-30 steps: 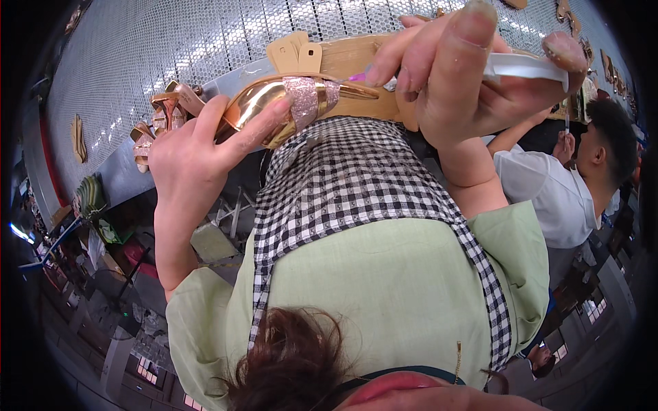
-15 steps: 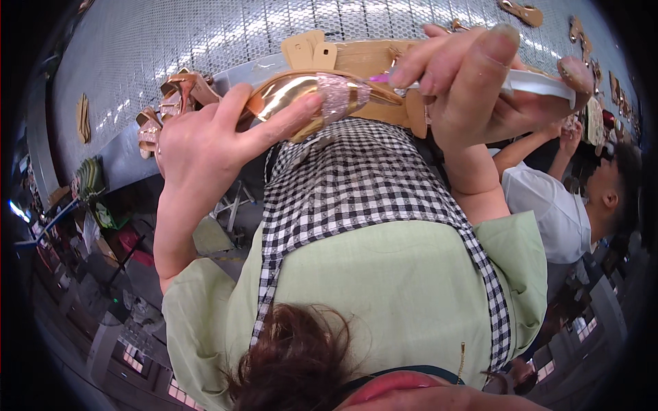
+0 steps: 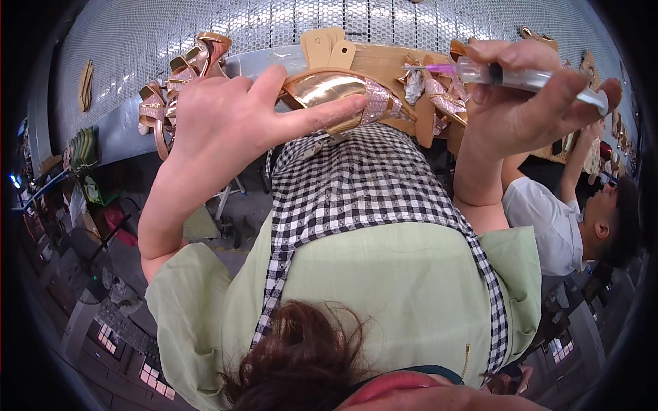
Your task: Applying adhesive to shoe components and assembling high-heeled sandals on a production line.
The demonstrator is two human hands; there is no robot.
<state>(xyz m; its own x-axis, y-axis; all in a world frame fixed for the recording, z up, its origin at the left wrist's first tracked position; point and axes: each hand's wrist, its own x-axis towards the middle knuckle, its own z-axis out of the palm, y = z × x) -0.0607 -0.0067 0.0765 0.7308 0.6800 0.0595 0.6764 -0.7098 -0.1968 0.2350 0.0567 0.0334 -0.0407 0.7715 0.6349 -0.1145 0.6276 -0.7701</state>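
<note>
My left hand (image 3: 226, 116) grips a shiny gold shoe (image 3: 322, 92) with a pink glittery band, its index finger stretched along the shoe's side and the thumb near its gold end. The fingers behind the shoe are hidden. To the right, my right hand (image 3: 524, 109) holds a clear syringe (image 3: 475, 71) with a white plunger and a pink needle hub (image 3: 440, 68). The needle points left, above the shoe's glittery end and apart from it.
Rose-gold heeled sandals (image 3: 179, 68) stand left of my left hand. Tan sole-shaped pieces (image 3: 319, 49) lie behind the shoe, beside a brown board (image 3: 377, 60). More pink sandals (image 3: 445, 99) lie near my right wrist. A perforated metal surface (image 3: 288, 24) spans the back. A co-worker (image 3: 548, 222) is at right.
The syringe has moved right and away from the shoe, more of its barrel now showing. My left hand and the shoe have shifted slightly right in the view.
</note>
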